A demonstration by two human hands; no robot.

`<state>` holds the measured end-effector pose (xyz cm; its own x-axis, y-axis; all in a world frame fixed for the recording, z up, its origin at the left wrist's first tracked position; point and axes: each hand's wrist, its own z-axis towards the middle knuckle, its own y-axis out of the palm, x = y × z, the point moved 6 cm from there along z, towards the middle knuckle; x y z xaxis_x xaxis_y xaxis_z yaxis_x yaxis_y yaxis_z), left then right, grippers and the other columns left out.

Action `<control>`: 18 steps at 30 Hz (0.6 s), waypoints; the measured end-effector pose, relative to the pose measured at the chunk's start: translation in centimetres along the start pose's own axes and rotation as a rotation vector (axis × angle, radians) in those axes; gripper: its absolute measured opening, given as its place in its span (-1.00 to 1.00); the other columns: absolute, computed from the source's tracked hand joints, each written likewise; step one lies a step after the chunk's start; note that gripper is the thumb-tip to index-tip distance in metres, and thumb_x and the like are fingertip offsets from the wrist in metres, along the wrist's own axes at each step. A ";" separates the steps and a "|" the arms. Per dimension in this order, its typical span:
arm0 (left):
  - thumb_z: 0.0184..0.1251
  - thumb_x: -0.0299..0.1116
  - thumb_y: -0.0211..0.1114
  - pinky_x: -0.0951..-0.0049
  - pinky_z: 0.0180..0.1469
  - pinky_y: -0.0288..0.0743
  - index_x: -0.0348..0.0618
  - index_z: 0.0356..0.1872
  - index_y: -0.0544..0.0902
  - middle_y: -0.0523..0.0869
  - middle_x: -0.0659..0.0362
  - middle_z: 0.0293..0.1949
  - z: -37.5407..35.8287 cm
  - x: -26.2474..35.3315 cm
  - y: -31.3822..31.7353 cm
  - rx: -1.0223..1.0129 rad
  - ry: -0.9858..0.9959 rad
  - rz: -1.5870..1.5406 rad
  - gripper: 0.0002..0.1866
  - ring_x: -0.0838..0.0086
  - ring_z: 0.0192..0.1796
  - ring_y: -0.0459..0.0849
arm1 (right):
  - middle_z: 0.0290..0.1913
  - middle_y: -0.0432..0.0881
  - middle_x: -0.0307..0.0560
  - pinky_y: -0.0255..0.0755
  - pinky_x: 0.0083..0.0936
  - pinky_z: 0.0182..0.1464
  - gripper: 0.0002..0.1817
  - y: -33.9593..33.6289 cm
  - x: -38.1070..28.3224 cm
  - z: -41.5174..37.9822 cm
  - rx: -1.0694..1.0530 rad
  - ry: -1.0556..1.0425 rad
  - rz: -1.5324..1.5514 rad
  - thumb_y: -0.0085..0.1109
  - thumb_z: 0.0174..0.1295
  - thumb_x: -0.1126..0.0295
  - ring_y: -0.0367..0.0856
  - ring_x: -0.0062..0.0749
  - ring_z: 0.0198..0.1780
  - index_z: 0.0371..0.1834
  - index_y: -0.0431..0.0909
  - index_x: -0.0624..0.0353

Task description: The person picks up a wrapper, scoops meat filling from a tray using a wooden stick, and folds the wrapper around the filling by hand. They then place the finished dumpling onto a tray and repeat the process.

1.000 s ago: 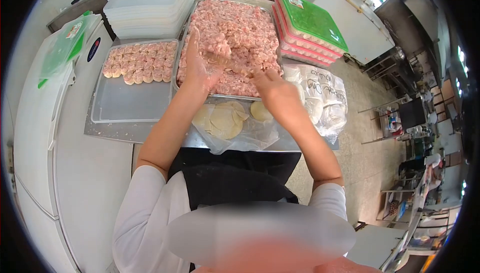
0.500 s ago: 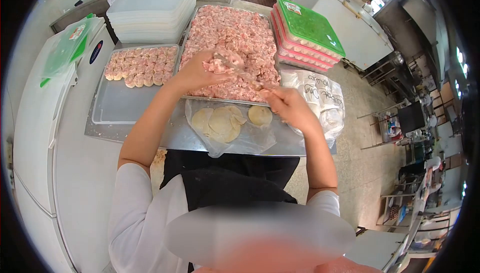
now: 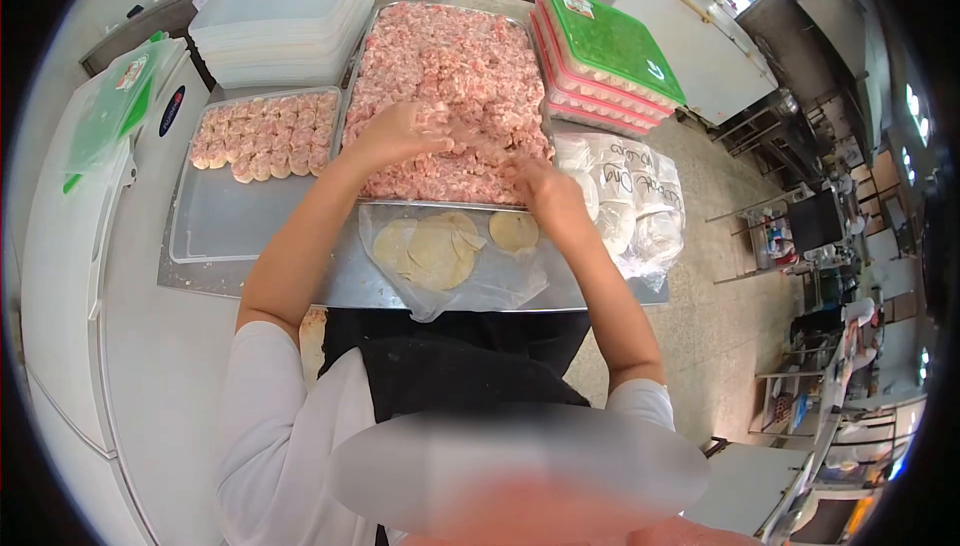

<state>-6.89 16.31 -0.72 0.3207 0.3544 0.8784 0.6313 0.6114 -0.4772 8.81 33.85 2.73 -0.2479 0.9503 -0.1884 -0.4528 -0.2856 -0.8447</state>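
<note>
A large metal tray (image 3: 352, 74) is heaped with pink minced meat (image 3: 440, 51). Over the meat, my left hand (image 3: 405, 136) is curled, with meat at its fingers; what it holds blends with the heap. My right hand (image 3: 545, 191), at the tray's near right, is closed round a thin tool whose blurred blade reaches left over the meat. Nearer me, round dough wrappers (image 3: 430, 251) lie overlapping on a plastic sheet (image 3: 505, 281), with one separate wrapper (image 3: 514, 232) to their right. Rows of filled dumplings (image 3: 270, 136) stand in a pale tray (image 3: 225, 221) at left.
Stacked white trays (image 3: 285, 16) rise behind the dumplings. At the right are pink trays with a green lid (image 3: 612, 41) and plastic-wrapped packs (image 3: 635, 201) with writing. A white freezer (image 3: 65, 246) borders the left. Metal shelving (image 3: 790, 246) stands farther right.
The view has shifted slightly. My left hand has lowered a little toward the meat, and the blade between my hands is more blurred. Both hands remain over the meat tray.
</note>
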 end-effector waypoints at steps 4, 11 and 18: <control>0.00 -0.20 0.53 0.39 0.04 0.47 -0.27 0.23 0.43 0.68 0.10 -0.03 -2.1 1.2 -1.2 0.069 -0.005 -0.029 -0.25 0.43 -0.01 0.63 | -0.35 0.64 0.08 0.50 -0.11 -0.29 -0.77 -1.0 4.2 -0.1 -0.310 0.215 -0.222 0.07 0.29 0.25 0.64 0.05 -0.32 -0.23 0.57 0.19; 0.08 -0.22 0.45 0.31 -0.01 0.52 -0.16 0.02 0.62 0.72 0.09 -0.09 -3.9 6.4 -0.9 0.126 0.490 0.266 -0.54 0.26 -0.11 0.70 | -0.12 0.69 0.15 0.50 -0.36 -0.08 -0.74 -3.8 -0.4 1.0 -0.206 0.038 0.460 0.19 0.28 0.34 0.69 -0.10 -0.12 -0.07 0.64 0.26; 0.00 -0.05 0.52 0.31 0.11 0.47 -0.20 0.12 0.56 0.60 -0.02 0.08 -1.7 1.8 -0.8 0.086 0.001 0.164 -0.32 0.24 0.02 0.61 | -0.27 0.65 0.05 0.54 -0.18 -0.24 -0.78 -5.4 -1.6 2.1 -0.161 0.118 -0.042 0.20 0.22 0.37 0.65 0.03 -0.30 -0.11 0.63 0.20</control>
<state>-5.61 15.19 1.26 0.4153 0.4535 0.7886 0.5078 0.6037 -0.6146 9.89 33.62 8.62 -0.1250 0.9716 -0.2009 -0.3157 -0.2309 -0.9203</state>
